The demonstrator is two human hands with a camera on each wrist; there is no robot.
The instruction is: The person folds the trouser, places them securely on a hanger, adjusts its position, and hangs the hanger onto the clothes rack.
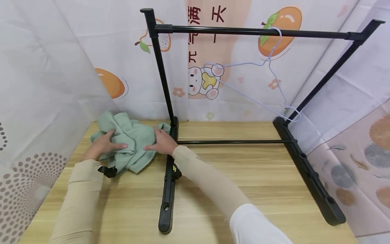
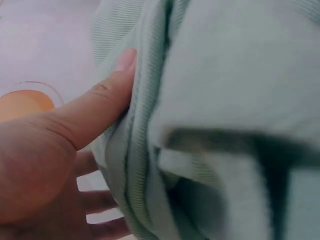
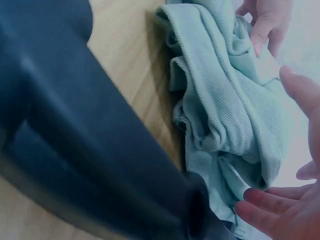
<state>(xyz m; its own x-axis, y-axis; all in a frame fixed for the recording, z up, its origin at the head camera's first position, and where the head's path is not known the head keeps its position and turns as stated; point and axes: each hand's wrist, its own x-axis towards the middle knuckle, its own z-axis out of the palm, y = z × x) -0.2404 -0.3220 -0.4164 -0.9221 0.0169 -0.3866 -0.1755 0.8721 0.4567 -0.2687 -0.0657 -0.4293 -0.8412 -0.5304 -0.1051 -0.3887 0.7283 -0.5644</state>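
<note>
A crumpled pale green garment (image 1: 134, 134) of ribbed fabric lies in a heap at the back left of the table. My left hand (image 1: 105, 144) is at its left side, thumb straight against the folds in the left wrist view and the other fingers reaching behind the fabric. At the right side my right hand (image 1: 164, 141) touches the garment with fingertips, thumb and fingers spread in the right wrist view. The right forearm crosses over the left foot (image 1: 166, 203) of a black rack. Which garment it is cannot be told from the folds.
The black rack's top bar (image 1: 213, 30) spans above the table. From it hangs a pale blue wire hanger (image 1: 243, 63), tilted. A lower crossbar (image 1: 231, 142) joins the two feet, the right foot (image 1: 313, 176) included. Printed curtains (image 1: 51, 67) enclose the wooden table (image 1: 228, 176).
</note>
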